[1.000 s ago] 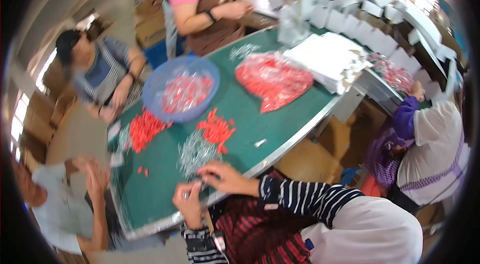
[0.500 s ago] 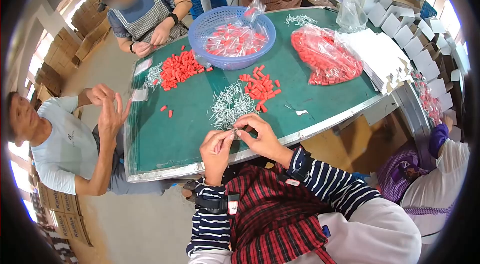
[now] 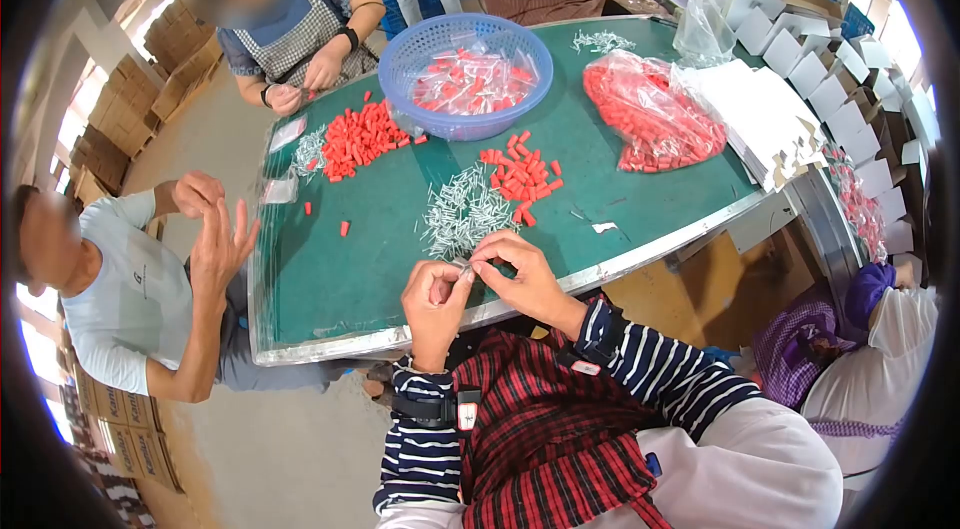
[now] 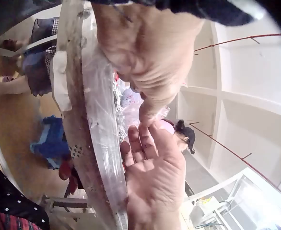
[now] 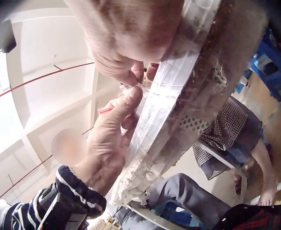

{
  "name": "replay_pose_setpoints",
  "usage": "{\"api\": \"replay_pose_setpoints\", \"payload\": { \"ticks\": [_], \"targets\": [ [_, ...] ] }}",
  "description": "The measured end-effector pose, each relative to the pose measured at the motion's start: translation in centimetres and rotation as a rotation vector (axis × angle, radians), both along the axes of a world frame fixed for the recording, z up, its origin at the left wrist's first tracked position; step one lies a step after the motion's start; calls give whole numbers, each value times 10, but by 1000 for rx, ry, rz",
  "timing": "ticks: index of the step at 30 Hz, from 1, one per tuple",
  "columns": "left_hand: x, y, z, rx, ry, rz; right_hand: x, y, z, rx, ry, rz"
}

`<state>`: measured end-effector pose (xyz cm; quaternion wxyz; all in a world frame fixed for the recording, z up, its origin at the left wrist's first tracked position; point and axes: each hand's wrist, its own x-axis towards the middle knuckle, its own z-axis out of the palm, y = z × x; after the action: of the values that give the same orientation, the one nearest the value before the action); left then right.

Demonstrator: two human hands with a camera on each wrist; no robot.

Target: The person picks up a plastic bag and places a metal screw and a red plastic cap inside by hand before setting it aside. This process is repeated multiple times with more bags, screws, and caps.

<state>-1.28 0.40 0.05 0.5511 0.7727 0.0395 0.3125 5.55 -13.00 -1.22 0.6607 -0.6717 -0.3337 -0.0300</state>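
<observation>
Fingertip to fingertip, the left hand (image 3: 433,309) and right hand (image 3: 525,281) meet over the near table edge, pinching a small silvery item (image 3: 465,269) whose details are too small to tell. A clear, crinkled bit of plastic (image 4: 165,113) shows beside the fingertips in the left wrist view. In the right wrist view, the left hand (image 5: 104,143) lies below the right hand (image 5: 131,38), thumb and fingers bent inward. Just beyond both hands is a pile of silvery screws (image 3: 462,211), touching a pile of red plugs (image 3: 522,174).
Further back stand a blue basket (image 3: 397,99) of bagged red pieces and a clear bag of red plugs (image 3: 650,114). White sheets (image 3: 755,114) lie at the right. Another red pile (image 3: 365,139) is at the left. Several people sit or stand around the green table (image 3: 330,299).
The head view has swung and steadied since the earliest frame. Both hands stay together, fingers shifted slightly. One loose red plug at the left has moved; the standing person's hands across the table have come together.
</observation>
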Motion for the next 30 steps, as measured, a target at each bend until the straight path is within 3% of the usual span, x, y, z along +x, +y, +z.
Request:
{"api": "replay_pose_setpoints", "payload": {
  "ticks": [11, 20, 22, 30],
  "targets": [
    [-2, 3, 0, 56, 116, 3, 1, -1, -4, -37, -121, 10],
    [-3, 3, -3, 24, 16, 101, -8, 1, 4, -126, 41, -88],
    [-3, 4, -6, -34, 0, 65, -5, 0, 3, -108, -304, -78],
    [-9, 3, 2, -76, -7, -1, -10, 3, 7, -259, -481, -75]
  ]
}}
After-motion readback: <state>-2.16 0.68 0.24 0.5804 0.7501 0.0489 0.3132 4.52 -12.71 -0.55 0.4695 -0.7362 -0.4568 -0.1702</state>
